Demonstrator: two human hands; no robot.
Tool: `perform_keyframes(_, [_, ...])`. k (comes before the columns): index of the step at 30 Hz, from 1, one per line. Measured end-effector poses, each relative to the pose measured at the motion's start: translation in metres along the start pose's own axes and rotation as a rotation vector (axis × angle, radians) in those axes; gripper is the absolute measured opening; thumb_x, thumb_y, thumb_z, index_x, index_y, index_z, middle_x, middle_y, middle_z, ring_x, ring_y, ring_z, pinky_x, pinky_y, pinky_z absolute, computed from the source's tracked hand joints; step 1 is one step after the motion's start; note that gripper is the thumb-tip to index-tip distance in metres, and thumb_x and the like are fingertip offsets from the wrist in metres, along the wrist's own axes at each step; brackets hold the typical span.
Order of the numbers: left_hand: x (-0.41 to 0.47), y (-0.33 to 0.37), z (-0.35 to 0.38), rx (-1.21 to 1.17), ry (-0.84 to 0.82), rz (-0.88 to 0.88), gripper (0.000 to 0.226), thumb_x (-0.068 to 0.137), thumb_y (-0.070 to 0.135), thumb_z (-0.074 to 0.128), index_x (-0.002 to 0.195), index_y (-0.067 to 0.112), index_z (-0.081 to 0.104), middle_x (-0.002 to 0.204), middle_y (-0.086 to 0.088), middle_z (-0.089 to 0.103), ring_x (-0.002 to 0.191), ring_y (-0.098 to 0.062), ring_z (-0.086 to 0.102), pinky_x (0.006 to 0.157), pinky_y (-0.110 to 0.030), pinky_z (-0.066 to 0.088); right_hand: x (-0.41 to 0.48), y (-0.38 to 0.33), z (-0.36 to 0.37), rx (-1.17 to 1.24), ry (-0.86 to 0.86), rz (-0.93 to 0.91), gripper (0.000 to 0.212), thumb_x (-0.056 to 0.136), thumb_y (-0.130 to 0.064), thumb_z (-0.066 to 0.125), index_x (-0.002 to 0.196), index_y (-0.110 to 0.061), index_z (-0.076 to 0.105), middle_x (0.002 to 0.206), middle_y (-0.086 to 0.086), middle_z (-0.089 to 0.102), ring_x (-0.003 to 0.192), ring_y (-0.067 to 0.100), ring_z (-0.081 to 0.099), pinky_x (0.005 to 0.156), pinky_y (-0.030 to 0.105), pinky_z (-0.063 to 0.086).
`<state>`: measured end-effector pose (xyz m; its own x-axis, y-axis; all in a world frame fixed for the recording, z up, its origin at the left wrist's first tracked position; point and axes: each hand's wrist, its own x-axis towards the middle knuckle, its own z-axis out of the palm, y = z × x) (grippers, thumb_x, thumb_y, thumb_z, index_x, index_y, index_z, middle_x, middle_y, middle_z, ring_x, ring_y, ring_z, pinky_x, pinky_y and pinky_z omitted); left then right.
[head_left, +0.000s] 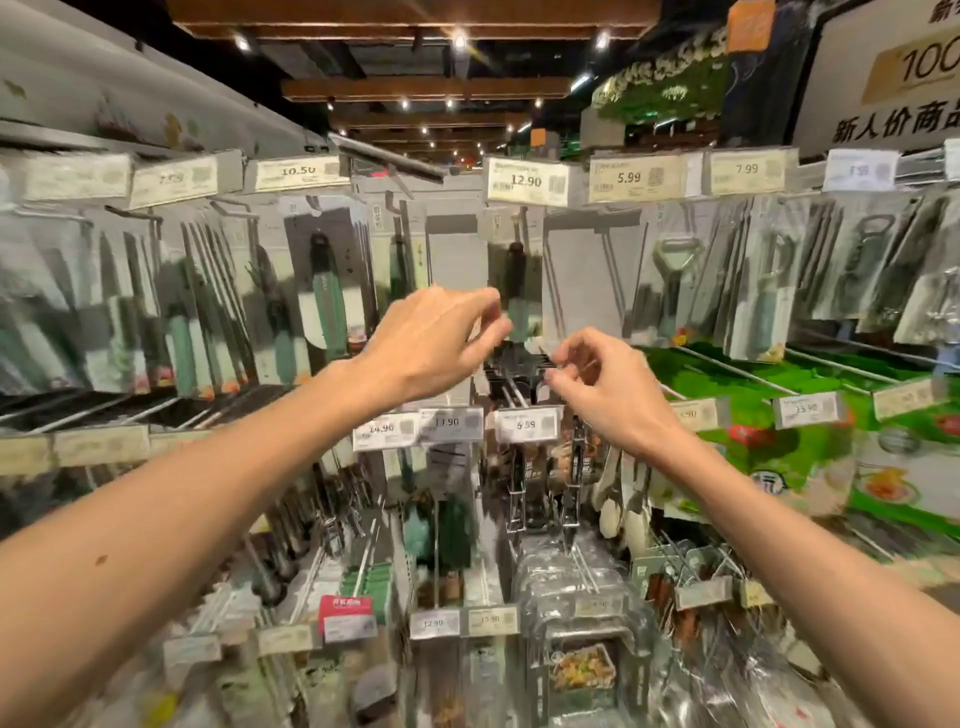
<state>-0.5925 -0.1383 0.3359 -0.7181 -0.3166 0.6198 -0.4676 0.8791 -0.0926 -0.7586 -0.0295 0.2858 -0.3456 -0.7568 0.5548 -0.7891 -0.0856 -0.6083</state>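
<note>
Nearest, both bare forearms reach up and forward to the hanging display, where the right hand has its fingers curled in and seems to pinch the right edge of a dark pack hung on a peg just above the 6.99 price tag. The left hand sits just left of and slightly above that pack, fingertips bunched narrow toward the thumb, though blur hides whether they hold anything. Behind them hang rows of knife packs and bottle openers, with green boxes lower right.
</note>
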Motion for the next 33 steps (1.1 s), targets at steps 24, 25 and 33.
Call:
perform_keyframes(24, [-0.665,0.045,-0.050,-0.211,-0.687,-1.260,0.012,0.092,0.032,0.065,0.092,0.021,0.059,0.092,-0.007,0.067,0.093,-0.029,0.062,0.072,-0.035,0.042,-0.457,-0.138,0.321,0.280,-1.142,0.036,0.032,0.081,-0.019,0.074,0.108,-0.009,0.060,0.081,-0.002,0.056,0.073,0.018,0.056,0.070,0.039,0.049])
perform_keyframes(25, [-0.684,0.034,-0.048,-0.227,-0.692,-1.277,0.011,0.092,0.031,0.064,0.093,0.022,0.059,0.094,-0.008,0.068,0.095,-0.030,0.062,0.074,-0.035,0.044,-0.463,-0.145,0.337,0.266,-1.156,0.049,0.029,0.081,-0.015,0.073,0.105,-0.008,0.060,0.079,0.000,0.057,0.070,0.019,0.055,0.069,0.040,0.050])
perform_keyframes(33, [-0.813,-0.070,-0.017,-0.427,-0.920,-1.380,0.023,0.101,0.034,0.052,0.118,0.021,0.059,0.114,0.002,0.065,0.102,-0.020,0.062,0.085,-0.041,0.053,-0.503,-0.191,0.465,0.059,-1.232,0.185,0.029,0.085,-0.020,0.069,0.110,-0.011,0.057,0.089,0.003,0.063,0.081,0.022,0.059,0.068,0.033,0.046])
